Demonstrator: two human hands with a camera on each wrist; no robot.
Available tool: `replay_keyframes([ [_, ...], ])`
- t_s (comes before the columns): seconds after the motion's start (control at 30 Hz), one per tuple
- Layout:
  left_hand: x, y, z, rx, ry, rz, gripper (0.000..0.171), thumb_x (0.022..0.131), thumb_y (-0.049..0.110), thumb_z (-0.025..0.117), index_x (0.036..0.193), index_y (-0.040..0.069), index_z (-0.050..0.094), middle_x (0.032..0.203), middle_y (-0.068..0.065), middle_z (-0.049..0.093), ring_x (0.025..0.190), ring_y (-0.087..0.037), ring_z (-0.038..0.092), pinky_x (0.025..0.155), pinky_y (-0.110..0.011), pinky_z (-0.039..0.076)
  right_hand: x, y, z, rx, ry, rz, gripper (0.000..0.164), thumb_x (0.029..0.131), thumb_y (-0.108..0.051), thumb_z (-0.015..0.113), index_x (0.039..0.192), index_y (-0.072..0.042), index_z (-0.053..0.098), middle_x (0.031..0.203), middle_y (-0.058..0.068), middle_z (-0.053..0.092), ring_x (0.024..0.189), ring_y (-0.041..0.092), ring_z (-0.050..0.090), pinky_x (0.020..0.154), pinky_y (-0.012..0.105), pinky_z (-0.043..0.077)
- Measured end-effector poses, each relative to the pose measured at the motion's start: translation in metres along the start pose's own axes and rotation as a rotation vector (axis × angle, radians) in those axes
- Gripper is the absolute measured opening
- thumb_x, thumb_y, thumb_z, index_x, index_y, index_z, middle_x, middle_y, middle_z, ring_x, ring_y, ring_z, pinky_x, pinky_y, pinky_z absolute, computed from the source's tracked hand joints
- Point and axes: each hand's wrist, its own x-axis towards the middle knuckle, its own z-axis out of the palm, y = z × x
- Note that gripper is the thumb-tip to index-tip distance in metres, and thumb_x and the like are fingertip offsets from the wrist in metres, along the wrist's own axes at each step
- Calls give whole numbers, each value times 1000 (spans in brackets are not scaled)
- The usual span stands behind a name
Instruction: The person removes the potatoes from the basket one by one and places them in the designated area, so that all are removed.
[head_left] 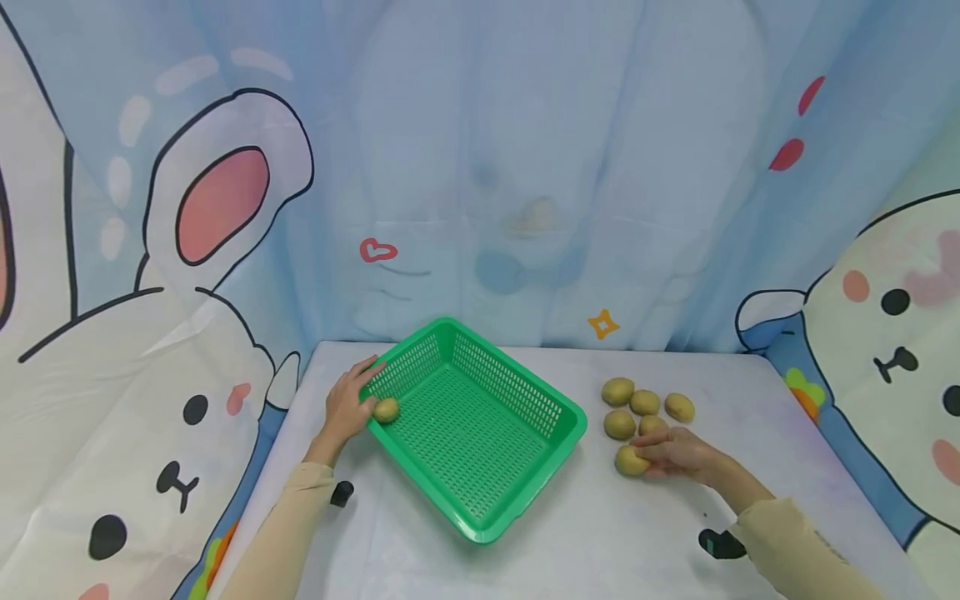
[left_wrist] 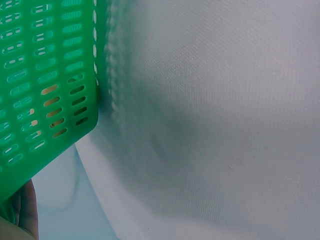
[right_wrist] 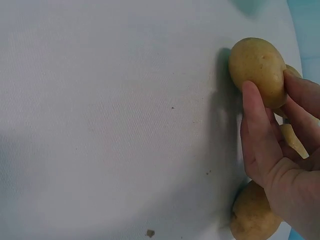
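A green plastic basket [head_left: 480,433] with slotted walls stands on the table, turned at an angle. My left hand [head_left: 348,408] grips its rim at the left corner. One potato [head_left: 386,410] lies inside that corner, by the left thumb; its yellow shows through the slots of the basket wall [left_wrist: 60,65] in the left wrist view. To the right of the basket, my right hand [head_left: 678,454] pinches a potato [right_wrist: 257,70] between thumb and fingers. Several more potatoes [head_left: 619,425] are grouped just beyond that hand, one of them partly hidden by it.
A white cloth covers the table [head_left: 405,542]. Blue curtain [head_left: 510,167] with cartoon animals hangs behind and at both sides. Near each sleeve a small dark object [head_left: 722,544] shows. Tiny brown crumbs [right_wrist: 150,233] lie on the cloth.
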Motion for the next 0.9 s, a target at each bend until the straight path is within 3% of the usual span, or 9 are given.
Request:
replay_keyframes([
  [0.33, 2, -1, -1, 7, 2, -9, 65, 72, -2, 54, 135, 6, 61, 144, -13, 52, 109, -38, 59, 51, -28, 24, -1, -11, 2, -53, 50, 54, 38, 94, -11, 63, 125, 12, 60, 103, 5, 68, 89, 19, 67, 79, 39, 56],
  [0.47, 3, 0, -2, 3, 8, -3, 64, 71, -2, 54, 135, 5, 61, 143, -15, 52, 110, -39, 58, 51, -28, 24, -3, -25, -2, -118, 25, 80, 42, 96, -16, 61, 126, 13, 57, 106, 9, 68, 92, 22, 64, 83, 44, 55],
  [0.67, 4, 0, -1, -6, 7, 2, 64, 72, -1, 52, 135, 5, 61, 143, -16, 52, 113, -40, 57, 52, -30, 25, -3, -48, -8, -176, -6, 96, 45, 100, -20, 56, 128, 15, 53, 127, 29, 60, 112, 39, 61, 88, 50, 52],
  [0.9, 3, 0, 0, -4, 1, 3, 64, 72, -1, 53, 134, 5, 61, 143, -15, 52, 115, -40, 56, 52, -31, 28, 3, -75, -4, -229, -4, 57, 49, 100, -27, 55, 127, 14, 53, 124, 26, 59, 118, 44, 56, 93, 51, 49],
])
